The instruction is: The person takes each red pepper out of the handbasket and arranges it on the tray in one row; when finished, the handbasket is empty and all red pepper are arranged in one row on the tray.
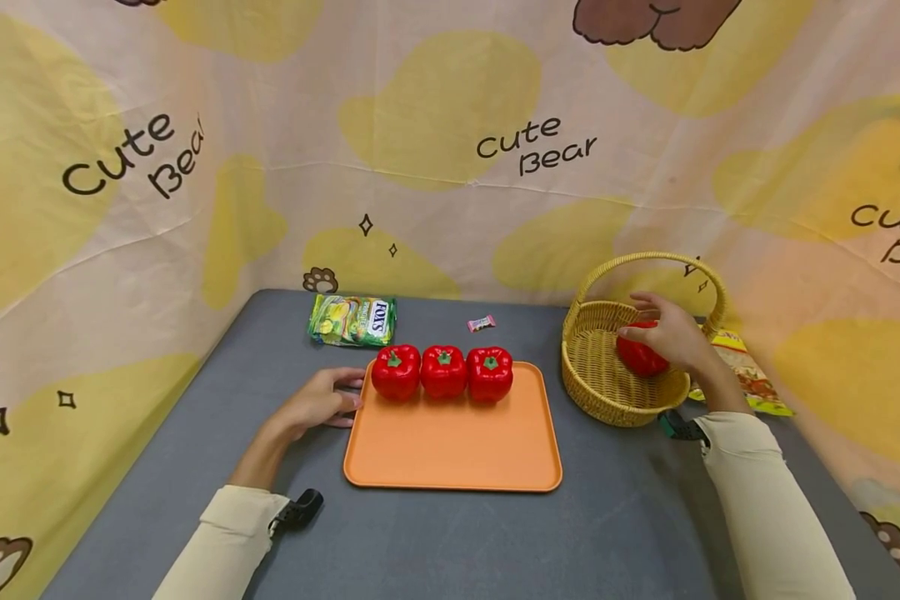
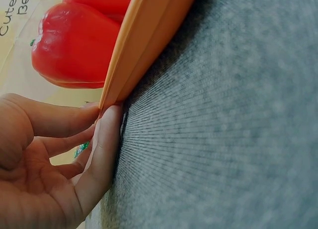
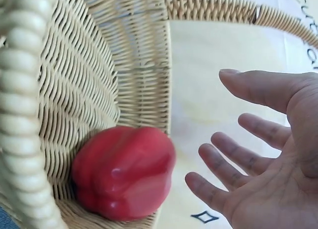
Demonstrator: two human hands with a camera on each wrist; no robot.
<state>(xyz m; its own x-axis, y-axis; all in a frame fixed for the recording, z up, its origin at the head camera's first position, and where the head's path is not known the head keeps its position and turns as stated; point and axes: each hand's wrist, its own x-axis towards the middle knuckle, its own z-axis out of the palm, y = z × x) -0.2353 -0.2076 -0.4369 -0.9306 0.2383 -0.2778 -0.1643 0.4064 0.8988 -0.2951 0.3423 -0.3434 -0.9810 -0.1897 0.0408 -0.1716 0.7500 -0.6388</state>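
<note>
Three red bell peppers with green stems stand in a row along the far side of an orange tray. My left hand pinches the tray's left rim; in the left wrist view the thumb is on one side and the fingers on the other. A fourth red bell pepper lies inside a wicker basket at the right. Above it, my right hand reaches under the basket handle. In the right wrist view its fingers are spread and hold nothing, with a gap between them and the pepper.
A green Fox's candy bag lies behind the tray at the left. A small pink wrapped candy is at the back middle. Right of the basket lies a yellow snack packet, partly hidden. Printed cloth encloses the grey table.
</note>
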